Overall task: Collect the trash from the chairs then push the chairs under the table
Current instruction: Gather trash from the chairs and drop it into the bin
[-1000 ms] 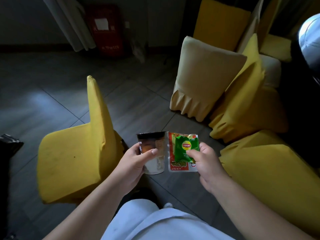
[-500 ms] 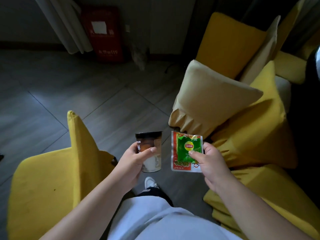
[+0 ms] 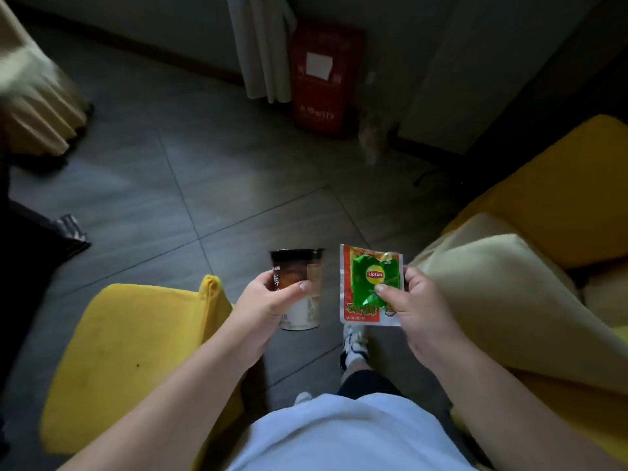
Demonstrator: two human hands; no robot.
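My left hand grips a brown and white paper cup held upright in front of me. My right hand pinches two wrappers together: a green Lipton tea sachet on top of a red and white snack packet. Both hands hover over the grey floor between the chairs. A yellow-covered chair stands at my lower left, its seat bare. At my right stands a beige-covered chair, and behind it another yellow chair.
A red box leans on the far wall beside a pale curtain. A beige-covered chair skirt shows at the upper left. A dark object juts in at the left edge. My shoe is on the tiled floor.
The view has swung left and down: the chairs at the right slid toward the frame edge and more floor shows. Both hands keep the same hold on the cup and wrappers.
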